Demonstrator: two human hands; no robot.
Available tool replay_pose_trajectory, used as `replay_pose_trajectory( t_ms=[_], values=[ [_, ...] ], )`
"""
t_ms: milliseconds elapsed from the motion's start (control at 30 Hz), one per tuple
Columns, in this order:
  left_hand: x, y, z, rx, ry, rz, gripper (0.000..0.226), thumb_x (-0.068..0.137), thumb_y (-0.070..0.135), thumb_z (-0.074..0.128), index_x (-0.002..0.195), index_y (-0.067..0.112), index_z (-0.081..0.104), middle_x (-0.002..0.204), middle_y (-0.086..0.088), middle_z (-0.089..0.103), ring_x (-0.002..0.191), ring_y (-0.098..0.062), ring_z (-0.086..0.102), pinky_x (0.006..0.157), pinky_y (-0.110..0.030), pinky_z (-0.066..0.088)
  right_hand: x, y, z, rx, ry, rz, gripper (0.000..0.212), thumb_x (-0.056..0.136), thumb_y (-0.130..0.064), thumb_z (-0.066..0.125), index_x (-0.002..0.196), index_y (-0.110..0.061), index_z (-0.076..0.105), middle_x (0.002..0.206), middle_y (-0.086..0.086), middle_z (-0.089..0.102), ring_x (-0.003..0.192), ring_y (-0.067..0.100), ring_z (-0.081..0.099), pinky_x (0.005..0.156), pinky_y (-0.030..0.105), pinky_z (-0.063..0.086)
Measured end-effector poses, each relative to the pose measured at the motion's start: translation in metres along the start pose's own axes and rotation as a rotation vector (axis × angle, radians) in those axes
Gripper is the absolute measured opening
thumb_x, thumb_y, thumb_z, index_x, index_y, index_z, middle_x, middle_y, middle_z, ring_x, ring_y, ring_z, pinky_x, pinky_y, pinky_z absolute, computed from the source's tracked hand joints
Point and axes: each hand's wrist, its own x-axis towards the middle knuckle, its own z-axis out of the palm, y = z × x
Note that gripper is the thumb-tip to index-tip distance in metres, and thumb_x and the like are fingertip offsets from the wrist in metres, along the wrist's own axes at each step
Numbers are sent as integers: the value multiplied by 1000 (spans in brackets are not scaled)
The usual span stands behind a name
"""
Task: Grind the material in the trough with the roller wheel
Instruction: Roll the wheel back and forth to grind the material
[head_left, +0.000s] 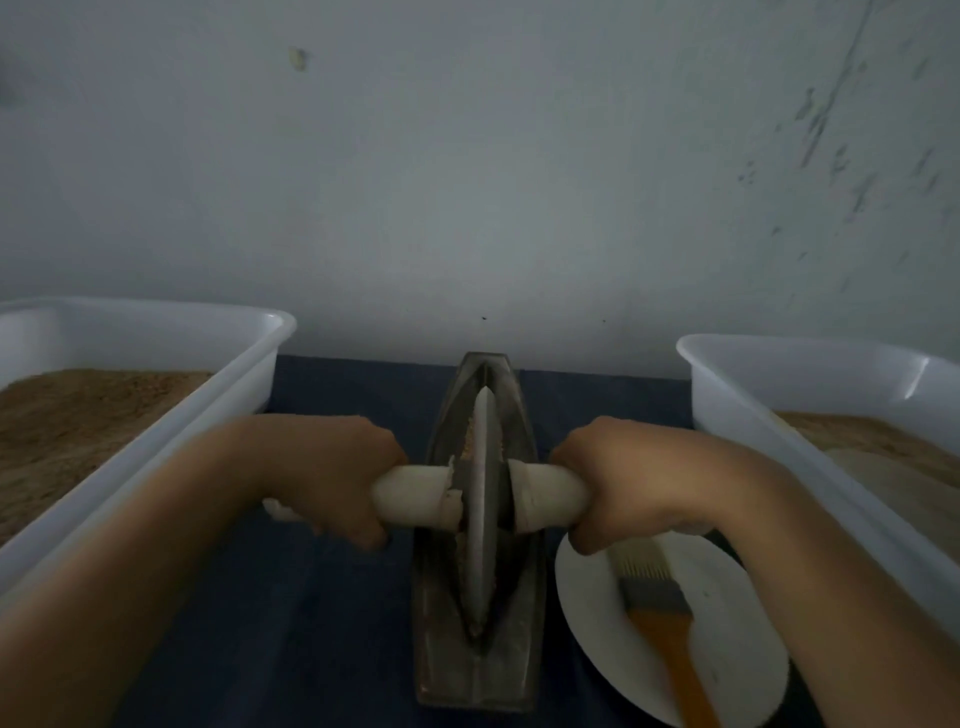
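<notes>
wheel (480, 506) stood on edge in trough (477, 670) | left hand (332, 475) curled round handle left of trough | right hand (618, 483) curled round handle right of trough

wheel (480, 514) in trough (478, 670) | tub (156, 415) left | tub (810, 395) right | brush (665, 623) on plate (587, 597)

grey wheel (482, 499), white tubs (156, 415), orange brush handle (675, 660), navy cloth (322, 597).
</notes>
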Motion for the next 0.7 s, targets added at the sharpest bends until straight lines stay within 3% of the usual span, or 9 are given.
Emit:
replay_pose_trajectory(
  t_ms=[100, 200, 300, 367, 467, 567, 700],
  values=[
    [0, 0, -1, -69, -39, 2, 28, 78, 30, 68, 100, 12, 64, 85, -6, 71, 67, -10, 65, 64, -17, 51, 1, -1, -1, -13, 15, 2, 27, 78, -29, 71, 101, -16, 64, 81, -6, 54, 76, 12, 50, 71, 27, 40],
    [13, -2, 3, -47, 54, -30, 23, 79, 31, 68, 96, 18, 62, 83, 3, 67, 66, -3, 59, 61, -14, 46, 17, 3, 7, -89, 10, 62, 15, 79, -25, 69, 82, -12, 62, 72, -3, 52, 65, 11, 49, 65, 26, 42],
    [31, -7, 7, 34, 228, -93, 33, 78, 33, 67, 108, 22, 59, 101, 3, 65, 89, -11, 60, 72, -22, 42, 33, 14, 16, -90, 212, 72, 13, 77, -28, 66, 86, -20, 60, 77, -4, 54, 68, 15, 53, 49, 22, 32],
    [43, -10, 10, 72, 364, -138, 37, 78, 35, 66, 112, 25, 57, 106, 2, 64, 96, -15, 60, 74, -26, 42, 43, 22, 22, -83, 336, 87, 12, 79, -28, 63, 83, -26, 52, 82, -3, 57, 71, 17, 52, 47, 23, 25],
    [56, -11, 16, 174, 632, -214, 31, 81, 38, 60, 108, 25, 50, 106, 1, 61, 98, -21, 60, 69, -29, 36, 59, 31, 33, -76, 508, 102, 15, 82, -30, 58, 80, -30, 43, 90, -2, 63, 77, 19, 56, 52, 26, 23],
    [65, -10, 22, 254, 828, -198, 27, 84, 37, 58, 103, 21, 46, 104, 1, 61, 95, -19, 59, 70, -28, 33, 66, 35, 41, -98, 657, 127, 13, 83, -29, 59, 90, -26, 49, 94, -3, 63, 87, 20, 57, 65, 29, 23],
    [62, -10, 20, 204, 742, -208, 28, 85, 38, 57, 104, 21, 47, 105, 0, 61, 97, -20, 59, 68, -28, 33, 64, 32, 41, -119, 639, 150, 14, 84, -30, 59, 95, -24, 51, 96, -3, 63, 85, 19, 56, 61, 27, 22]
  ],
)
